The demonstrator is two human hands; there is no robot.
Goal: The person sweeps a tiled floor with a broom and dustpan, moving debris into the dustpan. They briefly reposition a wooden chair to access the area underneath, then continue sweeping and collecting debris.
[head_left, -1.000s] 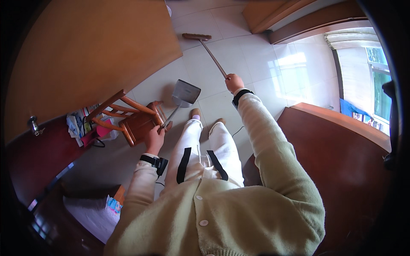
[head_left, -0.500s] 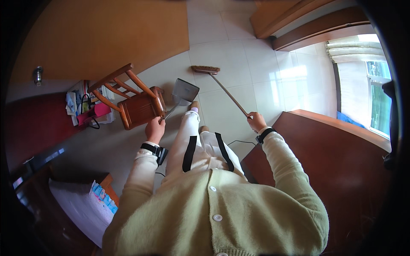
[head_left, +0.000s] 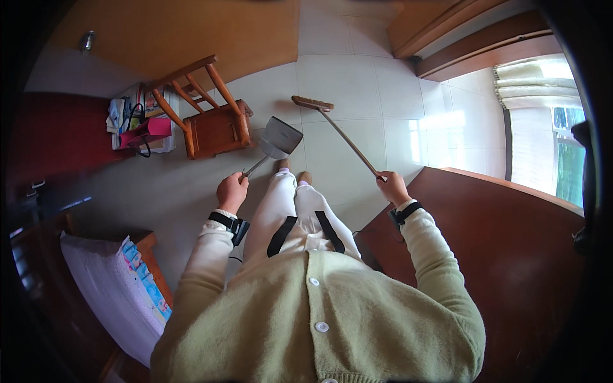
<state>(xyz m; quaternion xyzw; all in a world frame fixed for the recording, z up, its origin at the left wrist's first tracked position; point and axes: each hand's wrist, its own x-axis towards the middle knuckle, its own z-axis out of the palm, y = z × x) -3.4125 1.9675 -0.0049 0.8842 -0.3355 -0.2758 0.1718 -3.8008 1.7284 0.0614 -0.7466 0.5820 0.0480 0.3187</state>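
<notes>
My left hand is closed around the handle of a grey dustpan. The pan part lies ahead of my feet, close to the floor; whether it touches cannot be told. My right hand grips the upper end of a long broom handle, which slants away to the left. At its far end the broom's head, brown with bristles, is on the tiled floor beyond the dustpan, a short gap between them.
A wooden chair stands left of the dustpan, with a pink bag and stacked papers behind it. On the right is a dark red-brown wooden surface. Pale tiles stretch ahead toward wooden furniture and a window.
I have stepped forward, and my feet are now closer together. The chair sits nearer to the dustpan's left in view. Both hands keep their grips, and the broom's head shifts slightly right.
</notes>
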